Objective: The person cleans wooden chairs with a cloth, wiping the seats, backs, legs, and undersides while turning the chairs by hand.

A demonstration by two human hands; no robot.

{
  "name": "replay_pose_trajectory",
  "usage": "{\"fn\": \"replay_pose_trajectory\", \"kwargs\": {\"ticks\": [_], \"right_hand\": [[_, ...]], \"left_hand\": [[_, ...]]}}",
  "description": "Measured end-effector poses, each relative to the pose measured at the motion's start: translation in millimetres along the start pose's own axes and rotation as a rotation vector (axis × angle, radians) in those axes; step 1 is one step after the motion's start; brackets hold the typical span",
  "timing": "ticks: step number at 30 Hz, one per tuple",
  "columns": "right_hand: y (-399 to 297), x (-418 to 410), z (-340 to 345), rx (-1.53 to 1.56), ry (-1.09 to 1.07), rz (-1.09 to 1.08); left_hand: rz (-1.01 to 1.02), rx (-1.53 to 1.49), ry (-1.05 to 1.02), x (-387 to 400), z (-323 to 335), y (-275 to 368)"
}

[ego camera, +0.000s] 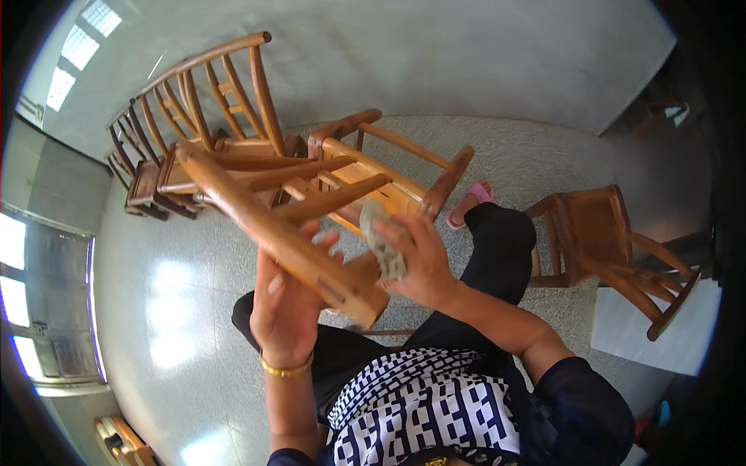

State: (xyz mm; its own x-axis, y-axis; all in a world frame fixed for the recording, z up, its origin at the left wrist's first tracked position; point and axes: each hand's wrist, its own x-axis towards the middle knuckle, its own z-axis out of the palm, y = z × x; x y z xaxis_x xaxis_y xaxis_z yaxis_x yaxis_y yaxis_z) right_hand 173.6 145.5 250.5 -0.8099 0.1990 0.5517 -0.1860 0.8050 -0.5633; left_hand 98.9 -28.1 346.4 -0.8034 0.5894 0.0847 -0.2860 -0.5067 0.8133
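A wooden chair [379, 186] lies tilted in front of me, its top rail [274, 233] pointing up towards my chest and its seat and legs farther away. Under the rail's near part is my left hand [288, 309], palm up with fingers apart behind the wood; how firmly it grips is unclear. In my right hand [422, 262] is a crumpled grey-green cloth [382, 239], held close to the right side of the chair's back. The hand and cloth are slightly blurred.
Several wooden chairs [262, 105] stand in a row along the grey wall [437, 58]. Another wooden chair [600, 233] is at the right, beside a white board or panel [653, 326]. My foot in a pink slipper [479, 193] rests on the speckled floor. A door [64, 309] is at the left.
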Motion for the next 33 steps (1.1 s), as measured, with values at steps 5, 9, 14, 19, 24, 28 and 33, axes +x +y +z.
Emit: {"fn": "replay_pose_trajectory", "kwargs": {"ticks": [5, 9, 14, 19, 24, 28, 33], "right_hand": [[10, 35, -5, -0.241, 0.465, 0.099], [50, 60, -21, -0.173, 0.525, 0.012], [107, 87, -62, -0.062, 0.387, 0.261], [166, 130, -103, 0.200, 0.346, 0.384], [250, 162, -128, 0.291, 0.394, 0.396], [294, 179, -140, 0.371, 0.406, 0.498], [338, 172, -154, 0.425, 0.479, 0.596]], "left_hand": [[0.004, -0.059, -0.269, 67, 36, -6], [-0.056, 0.299, -0.333, 86, 21, -19], [-0.110, 0.575, -0.144, 49, -77, -25], [-0.132, 0.716, 0.340, -45, -196, -6], [-0.044, 0.843, 0.642, -109, -242, 7], [0.126, 0.905, 0.838, -120, -270, -14], [0.260, 1.552, 0.804, -91, -251, -35]]}}
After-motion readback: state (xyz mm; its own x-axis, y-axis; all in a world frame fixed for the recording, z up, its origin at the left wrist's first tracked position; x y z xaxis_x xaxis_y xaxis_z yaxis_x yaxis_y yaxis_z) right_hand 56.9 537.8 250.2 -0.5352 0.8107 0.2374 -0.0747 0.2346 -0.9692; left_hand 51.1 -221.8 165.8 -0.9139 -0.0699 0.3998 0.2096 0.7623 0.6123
